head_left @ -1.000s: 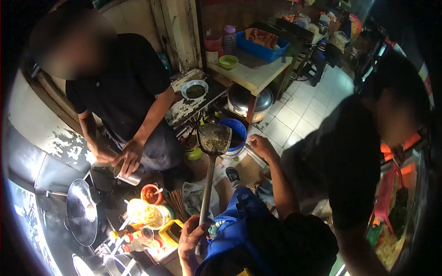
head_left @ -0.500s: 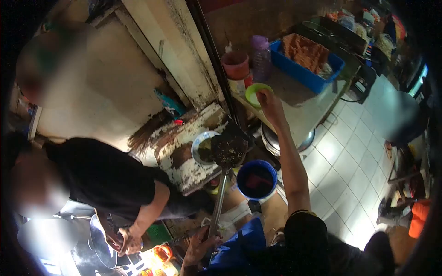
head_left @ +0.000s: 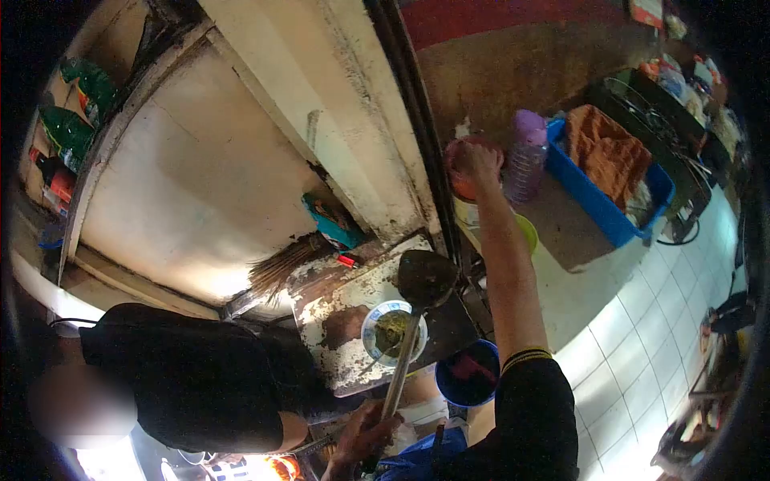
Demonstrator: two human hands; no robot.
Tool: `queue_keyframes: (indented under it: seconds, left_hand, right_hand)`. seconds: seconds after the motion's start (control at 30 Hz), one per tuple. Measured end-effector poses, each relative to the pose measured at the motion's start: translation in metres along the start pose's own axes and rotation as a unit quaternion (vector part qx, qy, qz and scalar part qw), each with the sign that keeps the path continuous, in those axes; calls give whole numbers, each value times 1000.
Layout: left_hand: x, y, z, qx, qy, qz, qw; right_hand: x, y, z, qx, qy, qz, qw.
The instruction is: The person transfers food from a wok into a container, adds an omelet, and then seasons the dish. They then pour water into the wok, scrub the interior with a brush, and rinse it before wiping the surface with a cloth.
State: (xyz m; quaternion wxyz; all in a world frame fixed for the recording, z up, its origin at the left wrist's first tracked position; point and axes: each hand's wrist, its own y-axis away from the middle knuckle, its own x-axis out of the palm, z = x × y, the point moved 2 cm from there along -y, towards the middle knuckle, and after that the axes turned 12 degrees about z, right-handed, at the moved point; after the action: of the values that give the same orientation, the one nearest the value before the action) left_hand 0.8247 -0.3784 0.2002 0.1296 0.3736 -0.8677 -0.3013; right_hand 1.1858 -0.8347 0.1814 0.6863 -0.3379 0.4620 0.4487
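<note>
The long metal spatula (head_left: 413, 321), dark soiled blade toward frame centre, runs steeply up from the left hand (head_left: 365, 437) wrapped around its handle, while the right hand (head_left: 477, 164) grips a reddish container (head_left: 459, 186).

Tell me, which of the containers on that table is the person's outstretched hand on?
The red tub beside the purple-lidded jar. The right hand rests on its rim; the green bowl and blue crate sit untouched.

Blue crate (head_left: 597, 200), purple bottle (head_left: 528, 156), blue bucket (head_left: 468, 375).
</note>
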Motion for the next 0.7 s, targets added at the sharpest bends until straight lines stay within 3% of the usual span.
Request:
queue_keyframes:
  seconds: [0.03,0.1,0.2,0.3,0.43,0.53,0.7]
  left_hand:
    - [1,-6,-8,-14,29,-4,999]
    - [-4,-23,-7,-10,32,-10,999]
    - [-4,-42,-25,14,27,4,1000]
    - [-4,-62,-36,55,21,20,998]
    - [5,-89,-58,120,10,32,992]
    - [14,-103,-70,101,55,39,993]
    - [18,-121,-73,92,68,55,992]
  right_hand:
    - [12,-13,-7,22,1,-8,1000]
    - [45,-53,-30,-35,-3,-5,999]
    - [1,-30,-34,-19,13,-26,999]
    - [-17,-25,-62,-33,-90,-84,992]
    - [-32,-13,-89,-250,-20,-161,955]
    - [-36,7,-80,-140,-47,-60,987]
    - [-48,31,-72,-99,18,-70,992]
